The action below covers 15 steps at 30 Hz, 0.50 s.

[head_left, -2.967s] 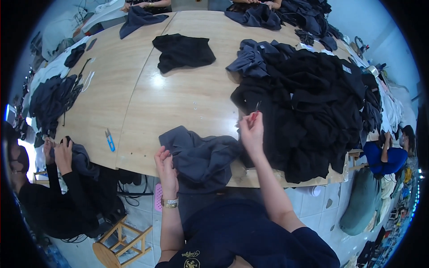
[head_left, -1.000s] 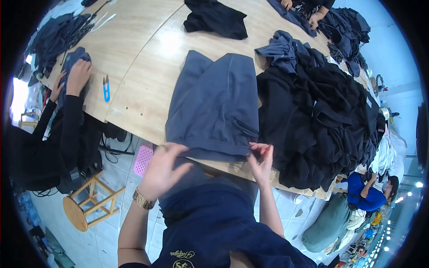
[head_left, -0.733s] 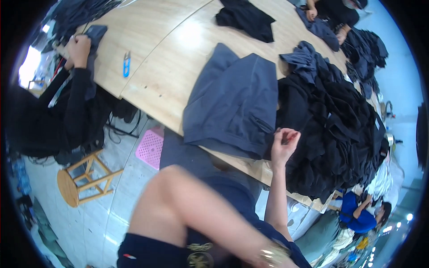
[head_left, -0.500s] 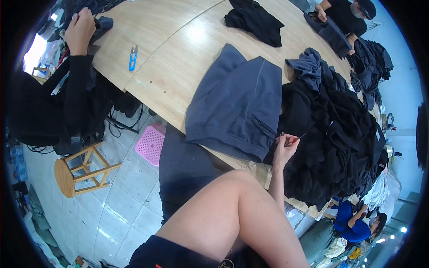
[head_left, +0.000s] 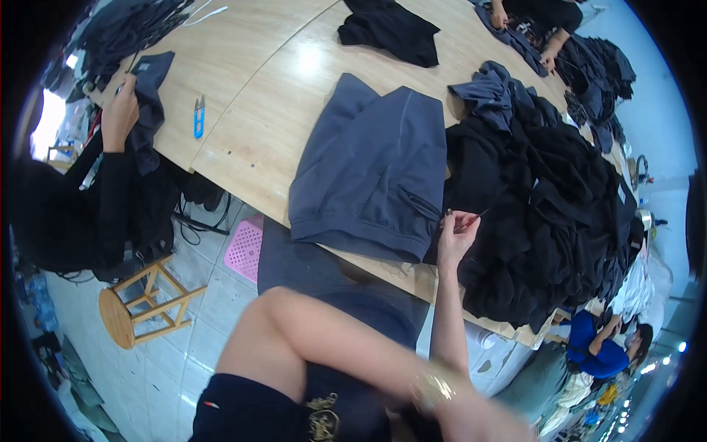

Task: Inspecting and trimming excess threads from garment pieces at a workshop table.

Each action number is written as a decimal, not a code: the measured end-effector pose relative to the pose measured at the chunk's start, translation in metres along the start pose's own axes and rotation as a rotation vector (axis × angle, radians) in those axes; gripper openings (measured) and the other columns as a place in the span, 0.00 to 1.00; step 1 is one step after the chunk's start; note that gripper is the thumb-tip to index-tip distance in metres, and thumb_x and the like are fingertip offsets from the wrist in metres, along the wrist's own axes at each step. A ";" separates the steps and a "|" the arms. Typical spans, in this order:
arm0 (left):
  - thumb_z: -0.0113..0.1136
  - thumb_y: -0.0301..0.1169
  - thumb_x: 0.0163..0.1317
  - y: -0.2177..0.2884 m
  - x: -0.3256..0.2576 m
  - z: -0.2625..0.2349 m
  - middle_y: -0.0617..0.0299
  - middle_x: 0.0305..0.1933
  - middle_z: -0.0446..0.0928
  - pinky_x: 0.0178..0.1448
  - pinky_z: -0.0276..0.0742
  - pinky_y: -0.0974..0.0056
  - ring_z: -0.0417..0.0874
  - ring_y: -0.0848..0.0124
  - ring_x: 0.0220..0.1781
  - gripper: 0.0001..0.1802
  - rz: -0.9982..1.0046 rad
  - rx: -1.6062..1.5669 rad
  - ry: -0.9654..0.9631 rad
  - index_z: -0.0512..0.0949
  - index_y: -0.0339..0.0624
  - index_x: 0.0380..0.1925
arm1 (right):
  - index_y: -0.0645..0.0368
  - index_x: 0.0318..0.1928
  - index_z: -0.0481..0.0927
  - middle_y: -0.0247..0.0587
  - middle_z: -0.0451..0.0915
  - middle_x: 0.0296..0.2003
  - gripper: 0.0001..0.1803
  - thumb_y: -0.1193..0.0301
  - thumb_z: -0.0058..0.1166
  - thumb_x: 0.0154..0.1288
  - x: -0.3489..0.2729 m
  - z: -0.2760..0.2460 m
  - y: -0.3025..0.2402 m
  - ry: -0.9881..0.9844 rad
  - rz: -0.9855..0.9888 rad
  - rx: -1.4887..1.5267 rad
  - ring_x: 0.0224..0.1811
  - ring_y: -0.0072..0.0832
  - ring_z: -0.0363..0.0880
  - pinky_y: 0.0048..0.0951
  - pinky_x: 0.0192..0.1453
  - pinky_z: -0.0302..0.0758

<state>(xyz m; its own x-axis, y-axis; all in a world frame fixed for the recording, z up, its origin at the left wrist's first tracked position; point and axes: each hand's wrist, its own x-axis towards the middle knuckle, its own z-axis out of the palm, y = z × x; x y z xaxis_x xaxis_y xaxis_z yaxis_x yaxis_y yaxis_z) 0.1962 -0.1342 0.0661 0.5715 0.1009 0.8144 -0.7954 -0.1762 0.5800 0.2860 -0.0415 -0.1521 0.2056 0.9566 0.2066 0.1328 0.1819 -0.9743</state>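
Dark grey shorts (head_left: pixel 368 162) lie on the table in front of me, waistband toward me and a slit pocket (head_left: pixel 421 202) at the lower right. My right hand (head_left: pixel 458 237) is closed beside that pocket, at the shorts' right edge. It pinches what looks like small red-handled thread snips, mostly hidden by the fingers, with a thin dark tip pointing right. My left arm crosses in front of my body, a gold bracelet (head_left: pixel 436 389) at its wrist. At the lower edge my left hand (head_left: pixel 490 420) is smeared by motion, its fingers hidden.
A heap of black garments (head_left: pixel 545 214) covers the table's right side. Blue thread snips (head_left: pixel 199 118) and a black garment (head_left: pixel 390 33) lie farther off. Co-workers handle cloth at left and far right. A wooden stool (head_left: pixel 118 317) and a pink stool (head_left: pixel 244 249) stand on the floor.
My left forearm has swung so that its wrist and blurred hand now show at the lower edge. My right hand stays by the pocket. The left co-worker's hand has lowered with the cloth.
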 end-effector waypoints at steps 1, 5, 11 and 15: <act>0.50 0.35 0.62 -0.004 0.002 0.000 0.53 0.37 0.76 0.52 0.67 0.64 0.76 0.63 0.43 0.13 0.015 -0.028 -0.038 0.76 0.35 0.35 | 0.57 0.30 0.58 0.32 0.68 0.25 0.14 0.82 0.51 0.59 0.002 -0.004 -0.001 0.031 0.002 -0.004 0.24 0.16 0.67 0.16 0.30 0.67; 0.50 0.28 0.61 0.023 -0.163 -0.030 0.56 0.36 0.77 0.44 0.74 0.66 0.79 0.66 0.38 0.08 -1.134 0.335 0.605 0.75 0.35 0.35 | 0.57 0.30 0.59 0.32 0.68 0.26 0.14 0.83 0.50 0.59 0.008 -0.003 -0.027 0.019 0.052 0.051 0.26 0.15 0.68 0.16 0.32 0.69; 0.46 0.45 0.67 0.036 -0.242 0.014 0.63 0.40 0.79 0.30 0.69 0.77 0.79 0.78 0.31 0.21 -0.974 -0.440 1.719 0.71 0.40 0.50 | 0.56 0.31 0.57 0.35 0.70 0.30 0.15 0.85 0.48 0.57 0.008 0.027 -0.069 -0.156 0.031 0.213 0.28 0.17 0.71 0.17 0.33 0.70; 0.54 0.47 0.62 0.010 -0.226 -0.010 0.59 0.37 0.79 0.21 0.63 0.77 0.77 0.78 0.24 0.22 -0.989 -0.279 1.909 0.73 0.39 0.43 | 0.59 0.30 0.62 0.33 0.71 0.22 0.10 0.82 0.50 0.57 -0.005 0.036 -0.041 -0.122 0.053 0.109 0.20 0.14 0.66 0.17 0.26 0.65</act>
<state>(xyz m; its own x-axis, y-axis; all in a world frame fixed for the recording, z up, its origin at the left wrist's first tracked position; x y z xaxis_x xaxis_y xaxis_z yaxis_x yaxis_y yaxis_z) 0.0570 -0.1491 -0.1113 0.0052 0.6665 -0.7455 -0.5498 0.6246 0.5546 0.2442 -0.0454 -0.1167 0.0896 0.9849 0.1483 0.0174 0.1473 -0.9889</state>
